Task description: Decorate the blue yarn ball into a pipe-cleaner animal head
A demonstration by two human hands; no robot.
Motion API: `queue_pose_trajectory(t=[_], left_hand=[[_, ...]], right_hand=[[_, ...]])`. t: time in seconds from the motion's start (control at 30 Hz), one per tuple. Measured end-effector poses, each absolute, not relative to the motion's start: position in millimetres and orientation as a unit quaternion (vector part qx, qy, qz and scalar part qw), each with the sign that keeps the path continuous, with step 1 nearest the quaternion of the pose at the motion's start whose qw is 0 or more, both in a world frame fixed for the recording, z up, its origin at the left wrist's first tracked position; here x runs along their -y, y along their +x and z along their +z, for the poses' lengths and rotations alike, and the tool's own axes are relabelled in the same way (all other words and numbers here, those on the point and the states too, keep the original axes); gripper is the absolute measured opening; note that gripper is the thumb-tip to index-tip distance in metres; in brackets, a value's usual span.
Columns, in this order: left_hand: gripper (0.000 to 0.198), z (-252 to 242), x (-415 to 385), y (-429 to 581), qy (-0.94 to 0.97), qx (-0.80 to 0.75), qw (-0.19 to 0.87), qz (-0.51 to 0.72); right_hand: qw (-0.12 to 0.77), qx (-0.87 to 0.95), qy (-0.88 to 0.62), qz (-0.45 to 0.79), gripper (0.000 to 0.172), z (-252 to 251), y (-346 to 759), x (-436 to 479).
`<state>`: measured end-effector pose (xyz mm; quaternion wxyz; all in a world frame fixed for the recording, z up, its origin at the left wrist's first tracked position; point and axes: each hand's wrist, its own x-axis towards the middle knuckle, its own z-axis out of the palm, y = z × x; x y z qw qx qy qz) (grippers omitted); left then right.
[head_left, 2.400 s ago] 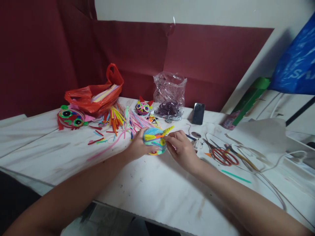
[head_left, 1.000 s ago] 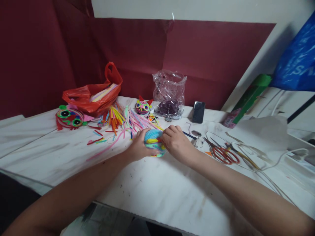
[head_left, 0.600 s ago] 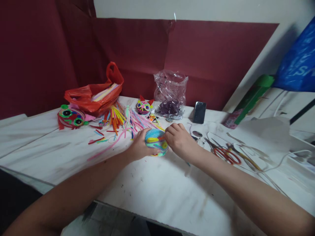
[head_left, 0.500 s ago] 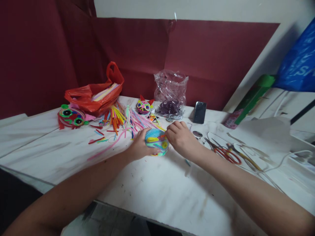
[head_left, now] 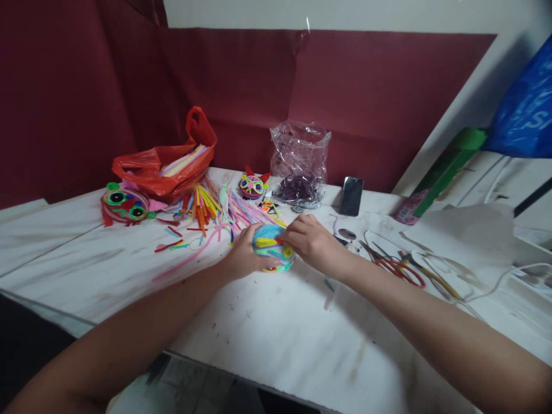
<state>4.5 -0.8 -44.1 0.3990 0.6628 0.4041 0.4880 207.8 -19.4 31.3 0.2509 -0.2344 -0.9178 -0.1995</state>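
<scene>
- Head view: left hand cups the round light-blue coiled-paper piece with yellow and orange patches, fingers curled against its left side.
- Piece appears to rest on the white marbled surface, between both hands.
- Right hand pinches at the piece's upper right edge, on an orange bit.
- Judgement: firm left-hand bracing and light fingertip pressure suit this step; a hard squeeze could deform the coil.
- Red-handled scissors lie near, to the right; loose coloured paper strips lie behind.
</scene>
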Motion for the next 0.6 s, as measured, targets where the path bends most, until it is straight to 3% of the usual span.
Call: queue_pose_trajectory(t=[0.17,0.4,0.6], left_hand=[[0.092,-47,-1,5,0.645,-0.4,0.432,0.487],[0.094,-45,0,6,0.627,-0.398,0.462,0.485],[0.093,-45,0,6,0.649,-0.404,0.428,0.483]], right_hand=[[0.414,0.849,-0.295,-0.146,0.012,21,219,20],[0.4,0.863,-0.286,-0.117,0.02,-8,215,40],[0.393,0.86,-0.298,-0.13,0.026,-13,210,36]])
